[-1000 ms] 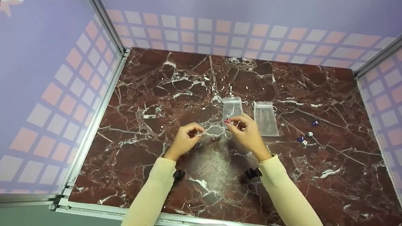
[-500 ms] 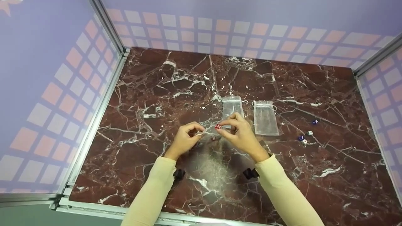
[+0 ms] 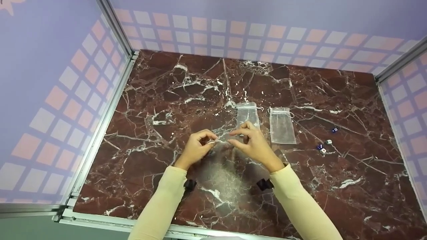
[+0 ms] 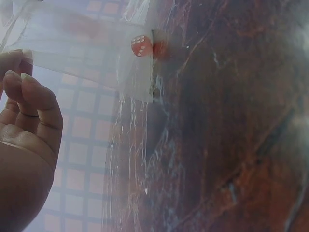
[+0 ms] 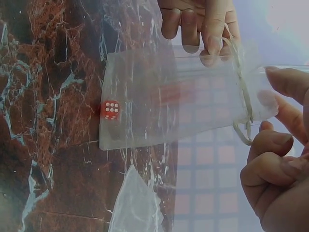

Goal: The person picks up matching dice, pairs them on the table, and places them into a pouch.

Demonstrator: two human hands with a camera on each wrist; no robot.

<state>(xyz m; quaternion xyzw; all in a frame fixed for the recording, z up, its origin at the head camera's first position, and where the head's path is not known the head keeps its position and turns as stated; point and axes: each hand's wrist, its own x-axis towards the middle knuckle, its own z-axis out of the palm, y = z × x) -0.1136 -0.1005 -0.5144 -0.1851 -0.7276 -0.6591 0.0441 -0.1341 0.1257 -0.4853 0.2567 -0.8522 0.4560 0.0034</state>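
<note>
My left hand (image 3: 198, 145) pinches the rim of a sheer white drawstring pouch (image 5: 145, 72), which hangs upright above the table. A red die with white dots (image 5: 111, 110) lies at the pouch's bottom, seen through the mesh. Higher inside the pouch a blurred red streak (image 5: 176, 92) shows. My right hand (image 3: 250, 141) is at the pouch's mouth, thumb and forefinger apart with nothing between them. The pale drawstring (image 5: 244, 92) loops below the mouth. In the left wrist view the left hand's curled fingers (image 4: 38, 99) are beside the mesh.
Two more sheer pouches lie flat beyond my right hand, a left pouch (image 3: 247, 113) and a right pouch (image 3: 283, 128). To the right sit blue dice (image 3: 334, 130) and white dice (image 3: 329, 142) on the dark red marbled table (image 3: 150, 186). Patterned walls (image 3: 83, 90) enclose it.
My right hand has moved left to the pouch's mouth and let go of the red die it pinched. My left hand has kept its place on the rim.
</note>
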